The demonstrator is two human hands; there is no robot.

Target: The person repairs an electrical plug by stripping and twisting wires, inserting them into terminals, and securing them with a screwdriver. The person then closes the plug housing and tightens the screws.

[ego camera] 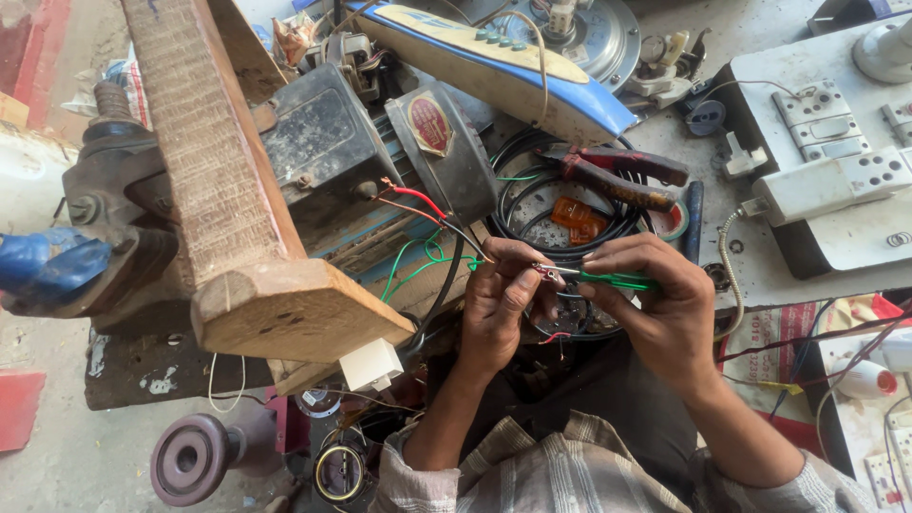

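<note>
Two hands meet at centre of bench, w/ wires between them. Left hand (499, 299) pinches red and black wire ends (454, 226) running back to grey motor (380, 152). Right hand (655, 299) pinches green wires (616, 280) near bare tips, fingers closed on them. Wire tips touch between thumbs. Red-handled pliers (617, 176) lie just behind hands on black cable coil (518, 204). Wooden block (237, 218) at left. White switch board (836, 171) at right.
</note>
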